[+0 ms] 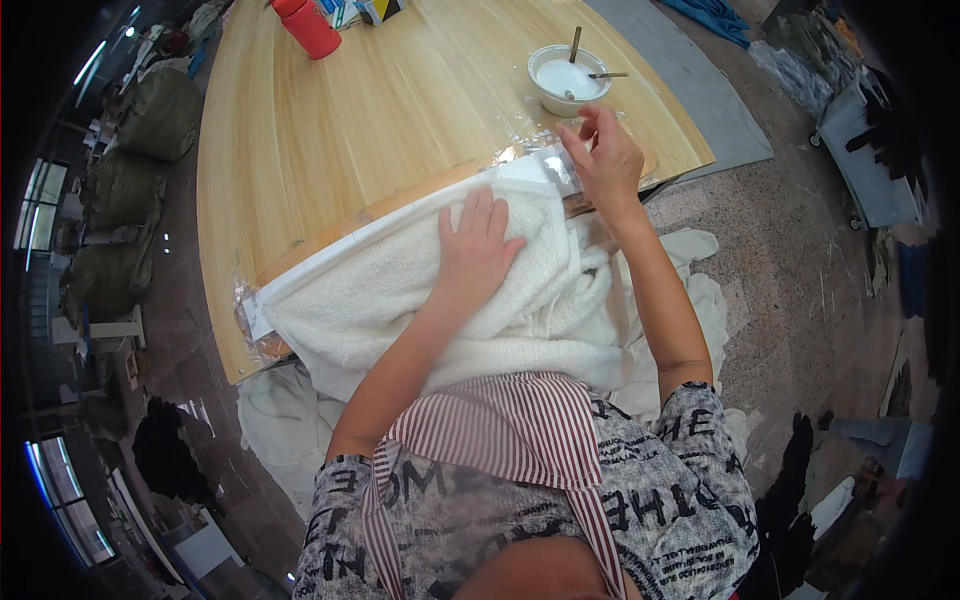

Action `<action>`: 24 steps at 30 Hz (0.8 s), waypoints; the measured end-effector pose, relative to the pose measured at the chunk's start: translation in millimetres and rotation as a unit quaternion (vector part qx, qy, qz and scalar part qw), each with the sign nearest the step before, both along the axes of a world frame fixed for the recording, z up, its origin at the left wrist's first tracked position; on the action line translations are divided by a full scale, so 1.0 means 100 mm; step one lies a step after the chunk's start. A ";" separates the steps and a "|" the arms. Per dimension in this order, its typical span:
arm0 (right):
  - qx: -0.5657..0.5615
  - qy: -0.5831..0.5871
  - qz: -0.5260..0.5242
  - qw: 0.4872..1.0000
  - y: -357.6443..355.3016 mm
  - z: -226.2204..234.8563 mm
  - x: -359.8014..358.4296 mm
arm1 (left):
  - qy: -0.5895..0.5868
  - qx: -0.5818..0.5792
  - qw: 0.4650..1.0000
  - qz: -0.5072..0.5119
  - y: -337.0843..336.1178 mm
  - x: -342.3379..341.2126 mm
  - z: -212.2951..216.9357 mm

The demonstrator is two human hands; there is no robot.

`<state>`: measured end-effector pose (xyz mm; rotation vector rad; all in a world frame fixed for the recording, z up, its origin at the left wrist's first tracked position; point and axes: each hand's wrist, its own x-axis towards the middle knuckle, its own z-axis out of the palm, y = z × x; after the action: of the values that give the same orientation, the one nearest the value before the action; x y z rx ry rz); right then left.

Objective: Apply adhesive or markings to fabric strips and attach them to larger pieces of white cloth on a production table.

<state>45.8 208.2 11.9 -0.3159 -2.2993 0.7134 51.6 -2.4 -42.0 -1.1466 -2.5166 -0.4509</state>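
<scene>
White fleecy fabric (pixel 400 270) lies over the near edge of the wooden table, with its folds bunched toward my apron. My left hand (pixel 477 245) rests flat on the fabric, fingers stretched out. A long white strip (pixel 370 226) runs along the fabric's far edge, and clear plastic film shines at both of its ends. My right hand (pixel 607 160) hovers over the strip's right end, its fingers loosely bent and apart, with nothing visible in them. Just beyond it stands a white bowl (pixel 552 101) of white liquid or paste, with two thin handles sticking out.
A red bottle (pixel 308 28) stands at the far left of the wooden table (pixel 420 100), with small boxes beside it. More white fabric (pixel 705 300) hangs to the floor on the right. Stuffed green sacks (pixel 158 115) line the left side. A grey cart (pixel 870 160) stands at the right.
</scene>
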 end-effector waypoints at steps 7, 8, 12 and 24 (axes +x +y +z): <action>0.233 0.043 0.014 0.972 0.43 0.09 -0.57 | 0.024 -0.043 0.998 0.025 0.05 0.05 -0.02; 0.246 0.009 0.004 0.969 0.47 0.09 -0.61 | 0.024 -0.042 0.998 0.028 0.06 0.07 -0.03; 0.018 0.130 0.006 0.991 0.46 0.36 -0.45 | 0.014 -0.029 0.999 0.040 0.03 0.07 -0.05; -0.318 0.106 0.159 0.929 -0.43 -0.10 0.30 | -0.010 -0.012 1.000 0.013 0.02 0.07 0.04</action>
<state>75.9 164.8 1.9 -0.1417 -1.8755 1.5816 58.7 -0.7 -37.8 -1.1217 -2.5584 -0.4280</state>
